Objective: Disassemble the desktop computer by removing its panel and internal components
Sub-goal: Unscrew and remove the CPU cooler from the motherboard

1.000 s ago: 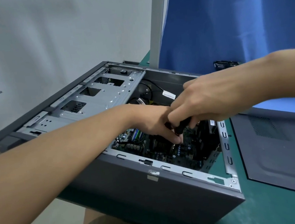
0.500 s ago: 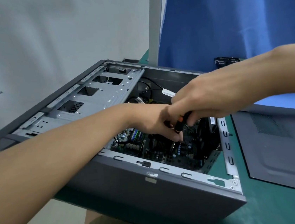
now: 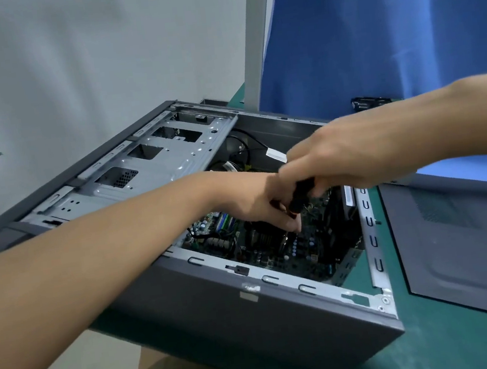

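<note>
**You keep the screwdriver (image 3: 299, 196) on the same spot in the desktop computer (image 3: 251, 320); that fastener is likely not yet free.**
The case lies open, motherboard (image 3: 289, 249) exposed, side panel (image 3: 454, 236) at its 3 o'clock on the worktop (image 3: 436, 344). Your right hand (image 3: 339, 155) grips the handle and your left hand (image 3: 262, 203) pinches its lower end.

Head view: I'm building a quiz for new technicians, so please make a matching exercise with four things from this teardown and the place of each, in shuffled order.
Things:
1 panel
2 screwdriver
3 drive cage
4 motherboard

Places:
A gripped in the right hand
B flat on the green mat, right of the case
C inside the case, at its bottom
D across the case's left end

Pairs: 1-B, 2-A, 3-D, 4-C
</note>
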